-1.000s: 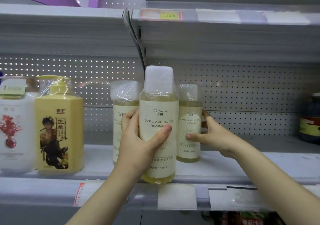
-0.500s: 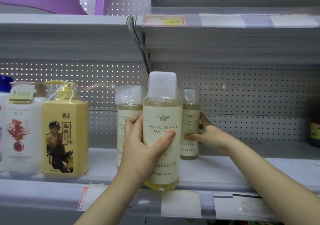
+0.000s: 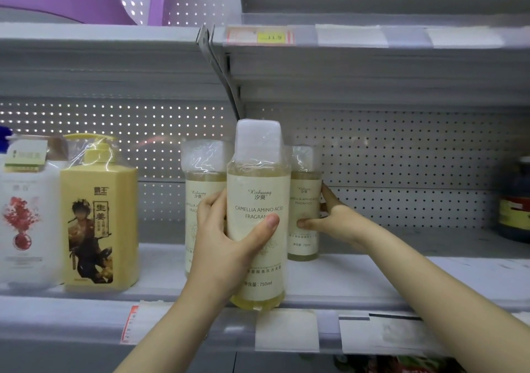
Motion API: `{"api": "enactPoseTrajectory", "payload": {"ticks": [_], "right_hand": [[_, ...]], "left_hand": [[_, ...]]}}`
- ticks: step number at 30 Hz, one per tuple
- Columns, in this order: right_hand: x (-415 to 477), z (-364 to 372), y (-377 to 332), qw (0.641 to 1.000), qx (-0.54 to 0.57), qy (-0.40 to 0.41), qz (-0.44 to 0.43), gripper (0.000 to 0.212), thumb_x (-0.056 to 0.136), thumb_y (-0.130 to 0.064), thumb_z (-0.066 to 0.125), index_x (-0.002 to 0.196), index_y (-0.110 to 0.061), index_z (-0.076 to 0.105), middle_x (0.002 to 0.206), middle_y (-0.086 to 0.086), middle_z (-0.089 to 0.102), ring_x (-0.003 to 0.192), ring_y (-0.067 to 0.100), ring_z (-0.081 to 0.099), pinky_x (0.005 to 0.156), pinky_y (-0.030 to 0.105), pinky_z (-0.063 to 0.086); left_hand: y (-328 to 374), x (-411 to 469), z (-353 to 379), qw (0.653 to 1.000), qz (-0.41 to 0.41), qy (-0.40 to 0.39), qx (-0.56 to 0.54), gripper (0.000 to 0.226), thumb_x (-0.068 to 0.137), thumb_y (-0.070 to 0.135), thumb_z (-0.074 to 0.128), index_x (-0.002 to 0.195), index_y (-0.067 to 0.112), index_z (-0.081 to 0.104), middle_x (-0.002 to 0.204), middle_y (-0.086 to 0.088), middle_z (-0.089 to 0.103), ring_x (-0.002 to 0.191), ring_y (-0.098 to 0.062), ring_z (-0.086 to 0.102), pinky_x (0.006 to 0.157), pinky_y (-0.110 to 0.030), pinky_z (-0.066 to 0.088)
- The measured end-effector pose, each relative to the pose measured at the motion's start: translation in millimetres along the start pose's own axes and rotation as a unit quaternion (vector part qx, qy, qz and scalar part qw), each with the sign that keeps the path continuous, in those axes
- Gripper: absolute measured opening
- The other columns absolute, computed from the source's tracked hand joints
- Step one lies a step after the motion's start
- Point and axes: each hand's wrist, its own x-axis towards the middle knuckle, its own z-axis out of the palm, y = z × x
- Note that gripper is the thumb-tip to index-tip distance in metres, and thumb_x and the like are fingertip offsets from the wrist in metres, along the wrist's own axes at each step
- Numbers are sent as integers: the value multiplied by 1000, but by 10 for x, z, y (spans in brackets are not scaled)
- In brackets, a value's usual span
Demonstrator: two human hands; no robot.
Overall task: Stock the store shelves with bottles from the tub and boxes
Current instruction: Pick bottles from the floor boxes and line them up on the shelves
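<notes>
Your left hand [image 3: 226, 246] was wrapped around the front bottle [image 3: 258, 189], thumb across the label and fingers curled round its left side. It held the bottle upright at the near edge of the shelf [image 3: 430, 272]; whether the base rested on the lip or sat just above it could not be told. Your right hand [image 3: 335, 220] reached farther in and pinched the right rear bottle [image 3: 305, 200], thumb on the label and fingers behind, with that bottle standing upright on the shelf. A left rear bottle [image 3: 200, 177] of the same kind stood near it, partly hidden by your left hand and the front bottle. I judged the stocking to be under way rather than near its end. Two matching bottles were in the back row and a third was at the front, not yet released. Bare shelf surface showed between them and a dark jar [image 3: 516, 200] at the far right. To the left, a yellow pump bottle [image 3: 97, 215] and a white bottle [image 3: 25, 215] stood in place. The tub and boxes were out of view, so how many bottles were left to put up could not be said. What remained, as I read it, was settling the front bottle, letting go of both, and filling the bare run.
</notes>
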Motion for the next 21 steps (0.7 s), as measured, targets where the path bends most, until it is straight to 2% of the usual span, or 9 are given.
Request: {"api": "enactPoseTrajectory", "payload": {"ticks": [2,4,7,9,11,13,16,18,21], "right_hand": [[-39,-22,-28,1000,-4,11,3,99,83,-27,76,154,-35,8,137,-1,54,109,9,58,81,18,48],[-111,-78,-112,999,1,45,-1,93,88,-39,68,156,-32,5,144,0,49,123,17,53,93,28,45],[-286,-178,-307,992,8,117,-54,66,95,-41,57,151,-25,26,138,-3,52,117,13,50,82,23,44],[-411,-224,-408,983,32,144,-106,47,95,-41,55,138,-26,46,129,-8,58,117,10,54,88,26,47],[-547,-248,-485,980,63,121,-143,29,94,-40,54,120,-27,61,117,-10,66,113,8,60,98,32,49],[-675,-230,-551,981,80,64,-164,31,91,-43,54,115,-27,66,111,-8,71,108,8,64,99,34,51],[-829,-177,-619,972,143,8,-188,43,84,-45,54,119,-22,65,113,-2,72,106,13,67,93,32,54],[-874,-182,-627,963,192,3,-188,42,88,-48,58,119,-21,64,114,0,72,105,16,68,87,30,56],[-888,-233,-614,958,219,-6,-183,50,85,-47,65,128,-21,58,118,-1,70,106,16,68,79,26,56]], "left_hand": [[8,-13,-8,1000,-7,0,-3,62,48,66,66,106,44,61,115,17,51,96,14,55,80,-11,47],[10,-26,-24,1000,-7,-1,7,64,50,67,66,108,42,62,113,12,57,94,7,60,81,-23,52],[13,-41,-40,1000,-2,-1,29,59,52,68,65,105,41,63,111,10,60,92,4,62,80,-26,53],[30,-55,-31,999,1,-2,34,58,52,67,65,103,40,64,111,10,60,91,6,62,76,-17,52],[68,-65,11,999,5,-3,35,59,51,67,65,103,40,64,110,10,60,91,7,61,70,-9,50],[99,-69,82,999,8,-1,38,59,51,68,66,103,40,63,109,10,61,93,2,62,75,-17,52],[143,-83,217,999,21,-4,37,61,54,67,67,107,38,64,110,8,63,99,-8,63,87,-39,55],[181,-86,305,999,28,-4,17,56,56,65,68,104,38,65,110,8,65,100,-7,64,88,-41,55],[233,-74,408,999,35,-14,3,50,56,63,69,101,41,65,110,8,64,99,-4,64,87,-34,54]]}}
